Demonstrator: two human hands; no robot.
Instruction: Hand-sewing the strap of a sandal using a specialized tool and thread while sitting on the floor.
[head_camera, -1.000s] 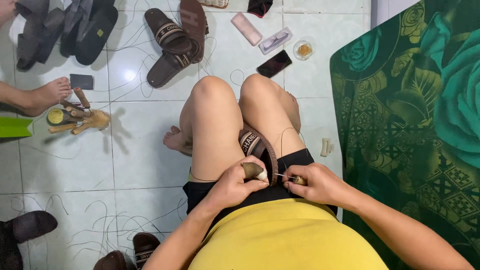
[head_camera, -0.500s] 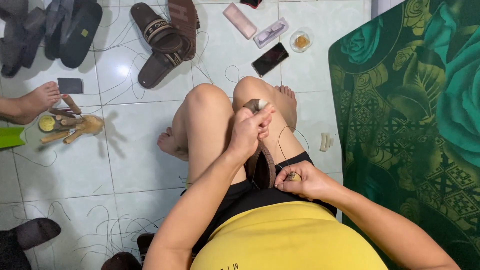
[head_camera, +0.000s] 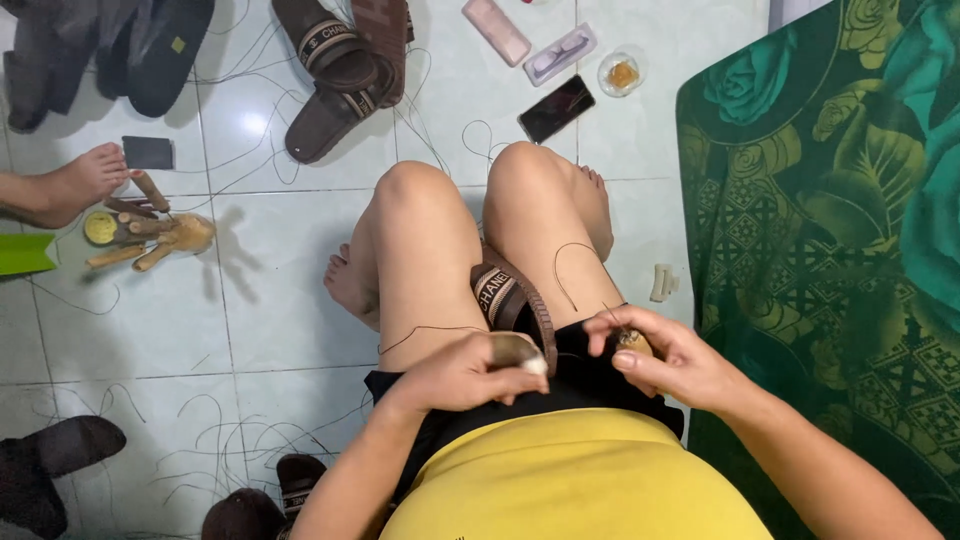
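Observation:
I sit on the floor with my knees drawn up and a brown sandal strap (head_camera: 505, 295) wedged between my thighs. My left hand (head_camera: 468, 368) is closed on a small wooden tool handle (head_camera: 518, 350) at my lap, just below the strap. My right hand (head_camera: 660, 355) pinches a small needle-like tool with a wooden end (head_camera: 632, 340). A dark thread (head_camera: 568, 270) loops from it over my right thigh, and another strand crosses my left thigh.
Brown sandals (head_camera: 335, 75) and dark slippers (head_camera: 120, 50) lie at the far floor, near a phone (head_camera: 556, 108), a pink case (head_camera: 496, 32) and a small glass dish (head_camera: 621, 73). Another person's foot (head_camera: 70, 182) and wooden tools (head_camera: 150, 235) are left. A green patterned cloth (head_camera: 830, 220) fills the right.
My left hand rose to my knees pulling the thread, then came back down to my lap beside the strap. My right hand stayed at my lap.

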